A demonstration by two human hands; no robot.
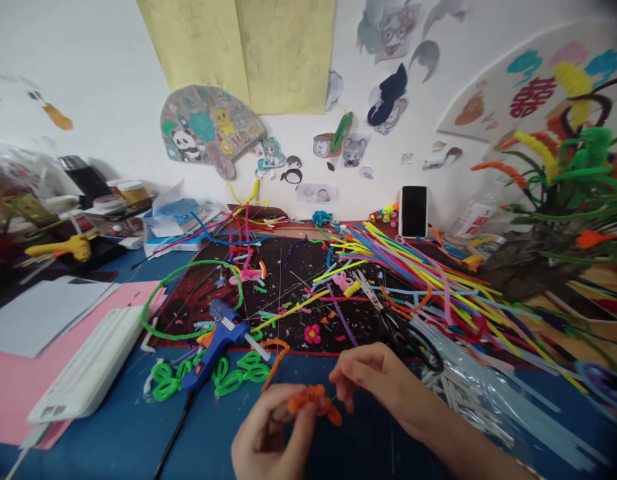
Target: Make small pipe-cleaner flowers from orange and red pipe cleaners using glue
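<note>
My left hand [276,433] pinches a small shape of twisted orange pipe cleaner [316,402] between thumb and fingers, low in the middle of the view. Just right of it, my right hand [371,380] has its fingers curled together, a small gap away from the orange piece. Whatever its fingertips may hold is too small to make out. Beyond the left hand lies a loose orange pipe cleaner [277,353]. A blue glue gun [216,350] rests to the left, near looped green pipe-cleaner shapes [228,379]. A pink pipe-cleaner flower [312,334] lies on the dark mat.
Black-handled scissors [388,313] and a heap of coloured pipe cleaners [413,260] cover the right side. A clear plastic bag of white sticks [468,407] lies nearby. On the left are a white power strip [91,367] and a yellow glue gun [63,248]. A phone [413,211] leans at the back.
</note>
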